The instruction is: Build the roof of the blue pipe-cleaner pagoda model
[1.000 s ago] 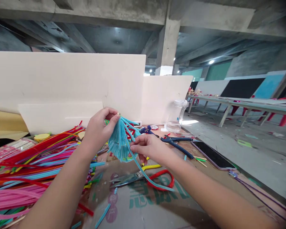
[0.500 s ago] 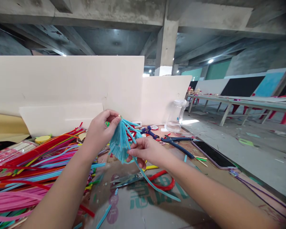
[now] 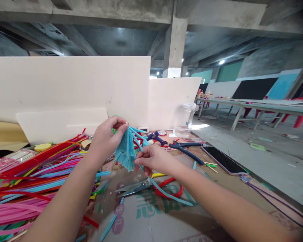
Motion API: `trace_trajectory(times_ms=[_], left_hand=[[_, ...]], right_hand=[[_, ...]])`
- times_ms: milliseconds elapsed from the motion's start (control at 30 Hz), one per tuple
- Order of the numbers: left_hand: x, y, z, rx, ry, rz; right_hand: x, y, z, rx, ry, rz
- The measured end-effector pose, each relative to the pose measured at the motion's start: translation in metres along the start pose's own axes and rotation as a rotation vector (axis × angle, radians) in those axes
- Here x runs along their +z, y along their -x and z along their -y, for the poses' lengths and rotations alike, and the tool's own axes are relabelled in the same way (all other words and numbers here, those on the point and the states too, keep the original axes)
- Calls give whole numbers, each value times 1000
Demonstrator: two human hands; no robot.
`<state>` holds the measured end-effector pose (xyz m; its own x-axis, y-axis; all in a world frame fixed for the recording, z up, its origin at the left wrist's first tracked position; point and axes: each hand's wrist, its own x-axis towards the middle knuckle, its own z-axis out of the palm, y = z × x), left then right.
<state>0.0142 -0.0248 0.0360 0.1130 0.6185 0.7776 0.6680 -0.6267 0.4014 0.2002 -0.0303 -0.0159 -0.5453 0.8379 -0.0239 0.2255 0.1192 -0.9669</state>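
Note:
A cone-like bundle of light-blue pipe cleaners [image 3: 126, 153] hangs from my left hand [image 3: 110, 135], whose thumb and fingers pinch its top. At the bundle's lower right side, my right hand [image 3: 154, 158] pinches a single blue pipe cleaner [image 3: 170, 197]; its long free end trails down to the right over the cardboard. Scissors [image 3: 135, 188] with red handles lie partly open on the cardboard below my right hand. Whether the pinched strand joins the bundle is hidden by my fingers.
Many coloured pipe cleaners [image 3: 35, 178] are heaped at left. Pliers [image 3: 188, 151], a phone [image 3: 224, 160] and a clear jar [image 3: 187, 119] stand or lie at right. A blue glue gun [image 3: 156, 137] lies behind my hands. White boards [image 3: 70, 87] rise at the back.
The view has shifted slightly. Both hands keep their pinches, and the right hand has moved barely up against the bundle's side. The trailing blue end has swung a little to the right.

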Motion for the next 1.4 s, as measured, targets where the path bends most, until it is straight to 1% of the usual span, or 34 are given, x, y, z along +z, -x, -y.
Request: trace_trajectory(times_ms=[100,233,300,433,533,567,600,633,667,733,767,800,867,967,1067,1200,1400], left_hand=[[-1,-1,0,0,-3,5],[-4,-2,0,-4,4,-1],[-5,-3,0,-2,3,4],[-4,-2,-1,13,12,15],[-3,-2,-1,14,6,17],[-3,-2,-1,11,4,17],[-3,-2,-1,9,4,16],[-3,-2,-1,9,6,14],[-3,-2,-2,13,9,13],[-1,-1,-2,26,14,17],[0,0,-3,34,14,21],[1,1,-4,41,12,25],[4,2,-6,57,9,33],[8,3,-8,89,-2,44],[9,4,-9,122,-28,49],[9,4,-9,125,-49,48],[10,4,-12,144,-68,35]], right_hand=[[2,0,0,-10,-4,-14],[4,1,3,-67,-21,-114],[5,2,4,-70,-22,-132],[-1,5,6,-35,39,-62],[-13,10,12,19,157,15],[-18,12,16,28,196,21],[-23,14,19,26,234,0],[-27,16,23,3,270,-56],[-29,18,26,-47,300,-145],[-30,21,31,-202,336,-356],[-28,22,32,-273,347,-436],[-25,22,32,-327,357,-480],[-18,22,30,-372,398,-478],[-9,20,26,-360,451,-436],[-7,19,24,-330,454,-422],[-5,18,22,-314,471,-464],[-1,18,18,-365,539,-534]])
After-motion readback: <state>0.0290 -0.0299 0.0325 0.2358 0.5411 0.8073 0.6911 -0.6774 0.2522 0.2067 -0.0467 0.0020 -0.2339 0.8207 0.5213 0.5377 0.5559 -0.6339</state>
